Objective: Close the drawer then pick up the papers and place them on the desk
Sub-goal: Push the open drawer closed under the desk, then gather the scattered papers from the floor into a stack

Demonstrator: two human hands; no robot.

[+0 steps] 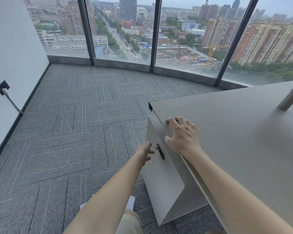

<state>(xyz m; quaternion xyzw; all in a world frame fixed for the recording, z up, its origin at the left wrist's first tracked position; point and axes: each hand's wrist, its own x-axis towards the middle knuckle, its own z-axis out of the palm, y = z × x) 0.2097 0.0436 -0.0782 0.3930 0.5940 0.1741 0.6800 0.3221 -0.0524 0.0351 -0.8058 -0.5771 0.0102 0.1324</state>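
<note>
Desk: its pale top is spread under and beyond the right hand, with the near edge running below that forearm.
Drawer: its pale front is seen just beside the left hand, below the right hand; it appears nearly or fully flush with the desk edge, though that cannot be settled from this angle.
Papers: white sheets are seen on the carpet beneath the left forearm, largely hidden by it.
Right hand: laid open on the desk edge, fingers spread, nothing gripped.
Left hand: held loosely open, empty, fingertips just beside the lock.
Lock: a dark slot with a small key is set in the drawer front.
Step in hand: the drawer is judged best pushed flat-palmed beside the lock, not on the key, while the desk is steadied.
</note>
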